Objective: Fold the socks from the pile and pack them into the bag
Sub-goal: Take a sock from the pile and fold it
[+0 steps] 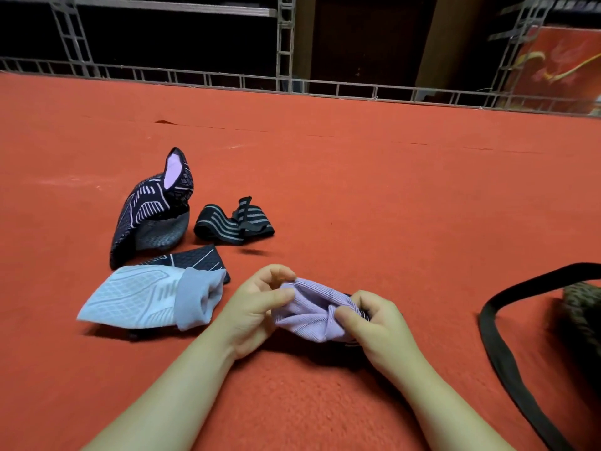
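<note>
A lilac ribbed sock [310, 312] is bunched just above the red carpet, held between both hands. My left hand [257, 309] pinches its left edge with thumb and fingers. My right hand [374, 323] grips its right side, thumb pressed into the fabric. To the left lies the pile: a pale blue sock [146, 297], a dark patterned sock [198, 258] under it, a black sock with lilac lines and lining [149, 203] standing up, and a black sock with grey stripes [232, 222]. The bag [582, 314] sits at the right edge, dark and patterned, with a black strap [497, 346] looping forward.
Red carpet [357, 177] covers the whole floor. A grey metal truss frame [286, 43] runs along its far edge. A red printed panel [559, 63] leans at the back right.
</note>
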A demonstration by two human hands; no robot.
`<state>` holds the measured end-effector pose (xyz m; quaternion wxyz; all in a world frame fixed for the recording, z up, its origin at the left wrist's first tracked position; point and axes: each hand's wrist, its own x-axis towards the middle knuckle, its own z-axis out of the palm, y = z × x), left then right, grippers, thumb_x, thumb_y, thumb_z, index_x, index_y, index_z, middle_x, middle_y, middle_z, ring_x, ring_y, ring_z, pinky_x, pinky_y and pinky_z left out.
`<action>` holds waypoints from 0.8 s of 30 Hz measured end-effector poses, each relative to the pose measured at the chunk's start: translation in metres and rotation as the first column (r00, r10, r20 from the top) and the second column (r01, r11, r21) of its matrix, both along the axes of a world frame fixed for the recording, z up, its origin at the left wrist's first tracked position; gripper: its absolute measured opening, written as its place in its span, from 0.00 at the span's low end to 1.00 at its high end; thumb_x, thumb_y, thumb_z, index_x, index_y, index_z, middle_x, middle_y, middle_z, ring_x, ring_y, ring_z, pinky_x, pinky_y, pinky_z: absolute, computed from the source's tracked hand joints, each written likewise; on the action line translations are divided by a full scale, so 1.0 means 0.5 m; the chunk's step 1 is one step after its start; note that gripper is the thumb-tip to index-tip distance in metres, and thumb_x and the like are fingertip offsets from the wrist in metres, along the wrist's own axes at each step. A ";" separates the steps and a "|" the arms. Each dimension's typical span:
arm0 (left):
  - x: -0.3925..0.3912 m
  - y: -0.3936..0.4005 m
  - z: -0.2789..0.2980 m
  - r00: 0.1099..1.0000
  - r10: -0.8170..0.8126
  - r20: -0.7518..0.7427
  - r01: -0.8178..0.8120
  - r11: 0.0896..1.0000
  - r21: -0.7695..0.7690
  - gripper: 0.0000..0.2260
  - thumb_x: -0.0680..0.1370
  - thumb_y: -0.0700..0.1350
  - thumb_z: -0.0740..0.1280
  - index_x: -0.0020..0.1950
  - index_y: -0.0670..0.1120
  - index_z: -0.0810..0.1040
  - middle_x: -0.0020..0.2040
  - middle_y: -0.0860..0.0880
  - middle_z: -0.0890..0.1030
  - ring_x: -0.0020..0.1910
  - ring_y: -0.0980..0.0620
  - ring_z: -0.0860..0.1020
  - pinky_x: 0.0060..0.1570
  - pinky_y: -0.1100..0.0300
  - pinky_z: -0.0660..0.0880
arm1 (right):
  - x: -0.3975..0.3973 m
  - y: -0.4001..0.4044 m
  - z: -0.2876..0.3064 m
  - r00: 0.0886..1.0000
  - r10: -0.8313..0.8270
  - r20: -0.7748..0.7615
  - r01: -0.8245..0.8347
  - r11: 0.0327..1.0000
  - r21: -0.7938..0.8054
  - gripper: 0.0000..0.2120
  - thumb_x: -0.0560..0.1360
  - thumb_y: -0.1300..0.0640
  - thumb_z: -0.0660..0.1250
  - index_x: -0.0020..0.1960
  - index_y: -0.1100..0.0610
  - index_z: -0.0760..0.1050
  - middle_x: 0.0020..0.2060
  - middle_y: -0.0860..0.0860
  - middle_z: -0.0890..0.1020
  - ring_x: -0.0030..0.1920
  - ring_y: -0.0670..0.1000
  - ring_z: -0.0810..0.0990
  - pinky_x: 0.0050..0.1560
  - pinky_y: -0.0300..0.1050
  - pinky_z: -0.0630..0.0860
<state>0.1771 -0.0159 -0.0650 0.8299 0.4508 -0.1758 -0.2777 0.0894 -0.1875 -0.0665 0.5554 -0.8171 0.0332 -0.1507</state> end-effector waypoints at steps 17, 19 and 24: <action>-0.047 -0.036 -0.020 0.489 -0.021 0.872 -0.434 0.861 0.264 0.16 0.65 0.53 0.71 0.52 0.55 0.76 0.52 0.58 0.77 0.52 0.60 0.76 0.55 0.69 0.68 | -0.007 -0.001 -0.019 0.965 0.253 -0.072 -0.199 0.879 0.434 0.33 0.72 0.31 0.48 0.58 0.52 0.79 0.57 0.48 0.82 0.60 0.47 0.79 0.57 0.38 0.74; -0.047 -0.041 -0.019 0.460 -0.005 0.888 -0.463 0.852 0.245 0.15 0.66 0.52 0.71 0.51 0.55 0.76 0.52 0.60 0.77 0.52 0.61 0.75 0.55 0.70 0.67 | 0.001 0.008 -0.018 0.939 0.343 -0.025 -0.287 0.821 0.494 0.43 0.68 0.26 0.57 0.66 0.59 0.71 0.63 0.56 0.78 0.65 0.51 0.75 0.66 0.45 0.70; -0.044 -0.037 -0.014 0.351 0.037 0.936 -0.581 0.792 0.187 0.05 0.73 0.49 0.66 0.48 0.53 0.78 0.40 0.62 0.76 0.44 0.64 0.75 0.48 0.72 0.68 | 0.004 0.016 -0.001 0.853 0.506 0.130 -0.471 0.638 0.609 0.55 0.66 0.27 0.63 0.70 0.73 0.58 0.68 0.67 0.69 0.68 0.56 0.71 0.66 0.41 0.69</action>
